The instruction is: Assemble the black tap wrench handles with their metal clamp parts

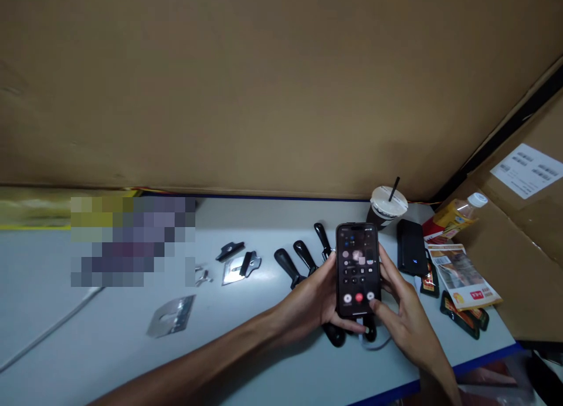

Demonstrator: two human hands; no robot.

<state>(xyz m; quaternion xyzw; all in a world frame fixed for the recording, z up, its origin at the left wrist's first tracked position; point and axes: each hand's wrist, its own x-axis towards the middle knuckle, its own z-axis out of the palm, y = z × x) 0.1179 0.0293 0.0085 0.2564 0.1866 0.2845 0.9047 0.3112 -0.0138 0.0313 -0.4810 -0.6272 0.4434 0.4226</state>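
Note:
A dark smartphone is held upright over the table, its lit screen showing rows of icons and a red round button near the bottom. My left hand grips its left edge, with fingers reaching under the lower end. Around the right edge wraps my right hand, thumb at the lower right of the screen. A white cable hangs by the phone's bottom. Beneath and behind my left hand lie several tools with black handles; their other ends are mostly hidden.
Left of the tools are flat metal plates and black clip-like parts. A lidded cup, black power bank, bottle and snack packet stand or lie at right. Cardboard walls the back.

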